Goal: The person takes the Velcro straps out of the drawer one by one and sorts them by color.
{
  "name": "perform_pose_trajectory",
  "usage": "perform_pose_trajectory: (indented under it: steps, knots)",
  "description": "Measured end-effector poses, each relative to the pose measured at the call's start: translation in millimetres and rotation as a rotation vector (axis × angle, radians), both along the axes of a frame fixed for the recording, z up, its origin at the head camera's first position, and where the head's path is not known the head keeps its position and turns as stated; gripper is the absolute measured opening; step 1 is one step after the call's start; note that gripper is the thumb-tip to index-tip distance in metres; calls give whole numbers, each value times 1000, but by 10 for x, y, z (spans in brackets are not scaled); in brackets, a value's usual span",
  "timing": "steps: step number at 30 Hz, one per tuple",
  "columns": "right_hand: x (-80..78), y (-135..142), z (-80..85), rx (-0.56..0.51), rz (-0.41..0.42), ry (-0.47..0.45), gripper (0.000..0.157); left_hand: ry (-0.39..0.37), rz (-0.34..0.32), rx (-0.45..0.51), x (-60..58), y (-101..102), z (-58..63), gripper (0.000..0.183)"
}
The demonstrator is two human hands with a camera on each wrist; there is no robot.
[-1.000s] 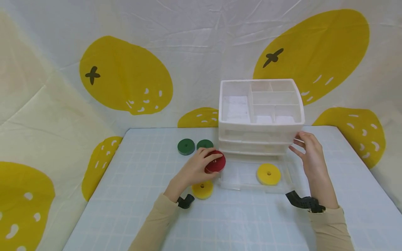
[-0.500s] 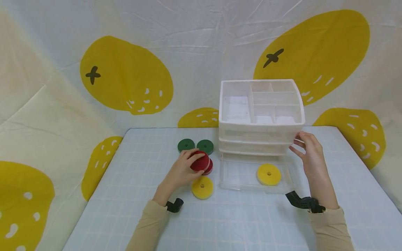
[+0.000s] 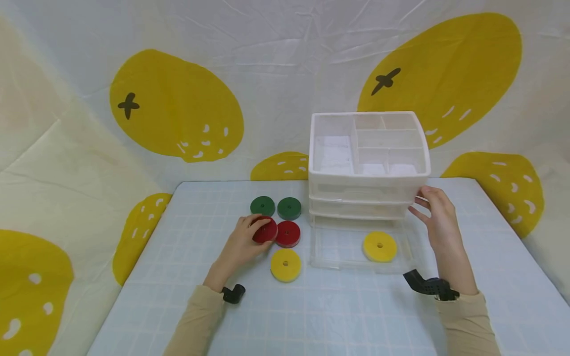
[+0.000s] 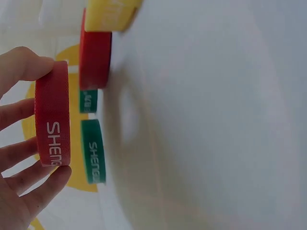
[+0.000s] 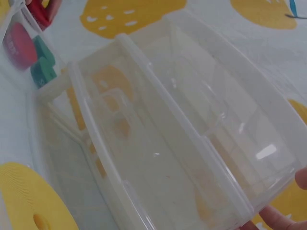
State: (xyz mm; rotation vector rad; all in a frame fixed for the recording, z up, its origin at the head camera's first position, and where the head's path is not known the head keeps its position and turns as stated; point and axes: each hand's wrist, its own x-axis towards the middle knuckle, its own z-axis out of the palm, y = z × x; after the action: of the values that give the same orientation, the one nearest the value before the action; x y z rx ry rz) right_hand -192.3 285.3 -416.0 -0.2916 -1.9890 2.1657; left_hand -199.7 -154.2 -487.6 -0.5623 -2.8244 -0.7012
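My left hand (image 3: 242,242) holds a red tape roll (image 3: 265,231) by its edge, thumb on one side and fingers on the other. In the left wrist view this red roll (image 4: 53,115), lettered "SHENG", hangs clear of the tabletop. Just right of it lies a second red tape roll (image 3: 288,234). Behind stand two green tape rolls, a left one (image 3: 262,206) and a right one (image 3: 289,208); in front is a yellow tape roll (image 3: 286,265). Fingers spread, my right hand (image 3: 438,212) touches the right side of a white drawer unit (image 3: 369,190).
The unit's clear bottom drawer (image 3: 338,249) is pulled out, with another yellow tape roll (image 3: 380,246) in it. Two upper drawers are in. Dividers split the top tray (image 3: 334,153). Behind the pale checked table (image 3: 338,316) hangs a fruit-print cloth (image 3: 276,89).
My left hand has carried the red roll leftward from beside the drawer to near the left green roll, uncovering the second red roll. My right hand has stayed at the unit's side.
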Motion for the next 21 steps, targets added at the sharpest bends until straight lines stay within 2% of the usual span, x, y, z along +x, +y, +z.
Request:
perform_pose_trajectory:
  steps: [10, 21]
  knots:
    - [-2, 4, 5, -17, 6, 5, 24, -48, 35, -31, -91, -174, -70, 53]
    - [-6, -1, 9, -22, 4, 5, 23, -145, 65, -81, -144, -190, -122, 57]
